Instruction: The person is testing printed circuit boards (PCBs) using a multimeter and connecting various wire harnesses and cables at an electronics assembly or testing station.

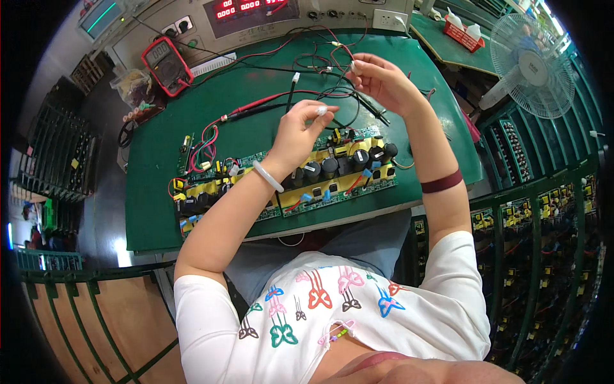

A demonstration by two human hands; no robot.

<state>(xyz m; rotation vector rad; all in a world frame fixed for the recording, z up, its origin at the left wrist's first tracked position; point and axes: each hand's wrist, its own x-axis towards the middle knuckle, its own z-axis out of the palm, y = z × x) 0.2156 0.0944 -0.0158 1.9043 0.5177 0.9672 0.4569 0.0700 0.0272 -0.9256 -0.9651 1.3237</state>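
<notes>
My left hand (299, 133) is closed in a pinch on a small white connector (321, 111), above the far edge of a long circuit board. Farther right, my right hand (387, 84) pinches the end of a thin cable; a small pale tip (352, 65) shows at the fingertips. Beneath my left wrist lies the circuit board (340, 197), with yellow parts, black capacitors (329, 168) and blue parts. My left forearm hides its middle. A black cable with a white plug (295, 77) stands up beyond my left hand. Black and red test leads (256, 105) run across the green mat.
A red multimeter (167, 66) leans at the back left, near a plastic bag (133, 88). Behind the green table (153, 192) stands a test instrument with a red display (251, 14). A white fan (532, 67) is at the right. Board-filled racks (543, 256) flank my seat.
</notes>
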